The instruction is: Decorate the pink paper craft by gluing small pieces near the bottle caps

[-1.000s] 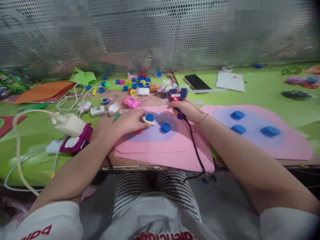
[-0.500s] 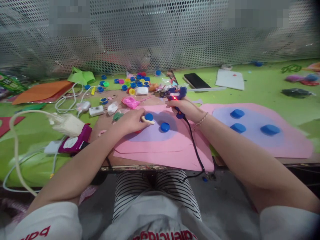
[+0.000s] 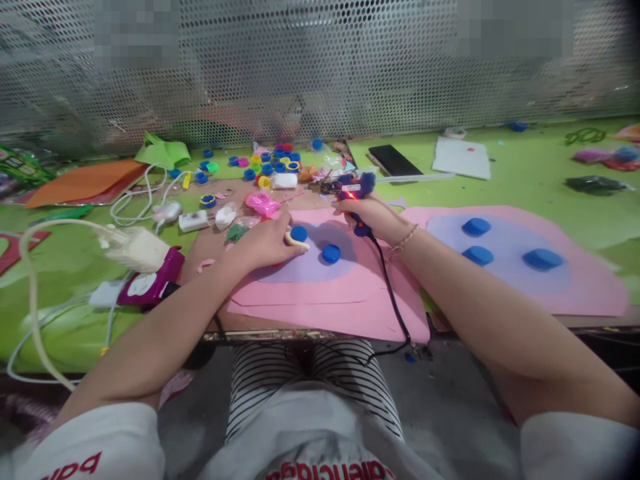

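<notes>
My right hand is wrapped round a blue hot glue gun with a lit red light and a black cord. Its nozzle points left, above the paper. At the left side of a purple oval on a pink sheet, my left hand has its fingers curled against a blue bottle cap. A curved cream piece shows at these fingertips; whether it is worn or held I cannot tell. Another blue cap lies on the oval, right of my left hand.
At right, a second pink sheet bears three blue caps. Behind my hands lie several coloured caps, a pink bag and a phone. A purple power strip with plugs and cables stands left. A perforated metal panel rises behind.
Both hands stay almost in place, and the glue gun keeps its position. The whole view has shifted very slightly.
</notes>
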